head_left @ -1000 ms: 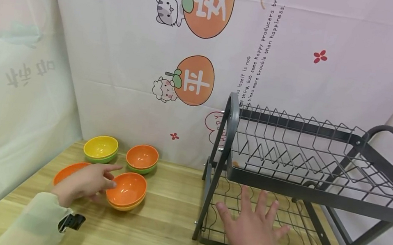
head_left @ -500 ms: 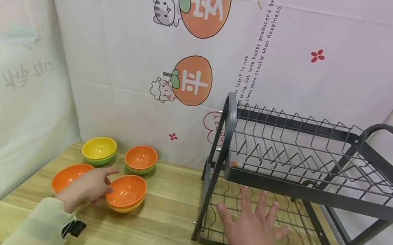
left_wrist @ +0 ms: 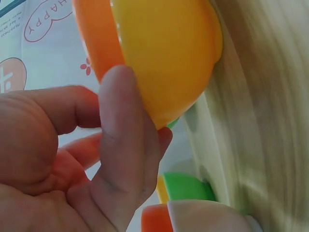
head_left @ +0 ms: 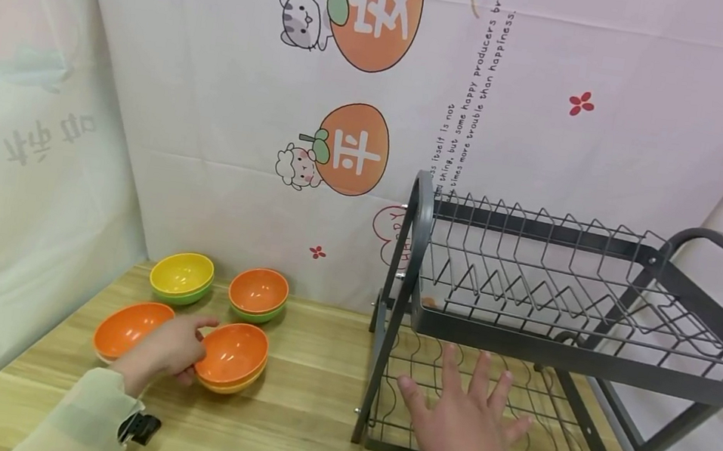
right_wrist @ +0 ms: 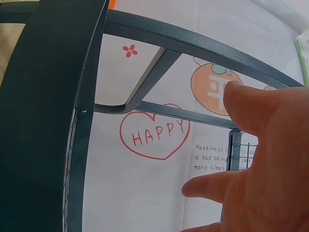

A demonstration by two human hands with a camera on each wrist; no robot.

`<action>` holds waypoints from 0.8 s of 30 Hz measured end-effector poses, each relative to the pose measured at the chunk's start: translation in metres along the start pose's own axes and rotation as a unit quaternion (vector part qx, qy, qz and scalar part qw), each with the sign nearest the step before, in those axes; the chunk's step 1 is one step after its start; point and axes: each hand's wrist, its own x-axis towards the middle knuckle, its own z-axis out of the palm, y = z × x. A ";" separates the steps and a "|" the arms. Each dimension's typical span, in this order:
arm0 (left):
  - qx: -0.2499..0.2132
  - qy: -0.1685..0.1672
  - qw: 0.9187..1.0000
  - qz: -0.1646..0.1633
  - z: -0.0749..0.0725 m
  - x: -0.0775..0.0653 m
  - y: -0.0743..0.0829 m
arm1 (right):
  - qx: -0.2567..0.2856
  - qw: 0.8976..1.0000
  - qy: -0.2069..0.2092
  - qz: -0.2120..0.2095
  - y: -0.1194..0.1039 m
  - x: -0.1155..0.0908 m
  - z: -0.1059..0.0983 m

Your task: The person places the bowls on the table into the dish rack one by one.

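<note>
An orange bowl (head_left: pixel 233 352) sits nested in a yellow bowl (left_wrist: pixel 169 53) on the wooden table. My left hand (head_left: pixel 170 347) is at the left side of this pair and pinches the rim, with fingers on both sides of it. Beyond it, a yellow bowl (head_left: pixel 182 273) rests in a green one, and an orange bowl (head_left: pixel 259 290) rests in another green one. Another orange bowl (head_left: pixel 130 328), with a pale outside, is partly behind my left wrist. My right hand (head_left: pixel 465 430), fingers spread and holding nothing, is in front of the dark dish rack (head_left: pixel 524 346).
The two-tier rack stands on the right side of the table (head_left: pixel 295 415), its wire upper shelf (head_left: pixel 533 278) above a lower wire shelf (head_left: pixel 555 419). A white printed cloth (head_left: pixel 226 109) hangs behind, and white cloth covers both sides.
My left hand has shifted slightly down and right, its fingers closing on the rim of the orange bowl. The right hand keeps its place. The view has shifted slightly.
</note>
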 end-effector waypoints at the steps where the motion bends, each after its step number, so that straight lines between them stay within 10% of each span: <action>1: 0.000 0.001 1.000 -0.001 0.000 0.000 -0.001 | 0.001 1.000 -0.001 -0.001 0.000 0.000 0.000; 19: -0.031 0.001 1.000 -0.003 0.000 -0.002 0.002 | 0.066 0.997 -0.005 -0.051 -0.008 -0.002 0.001; 24: -0.038 -0.002 0.999 -0.001 0.000 -0.003 0.003 | 0.281 0.952 -0.023 -0.122 -0.019 -0.002 0.007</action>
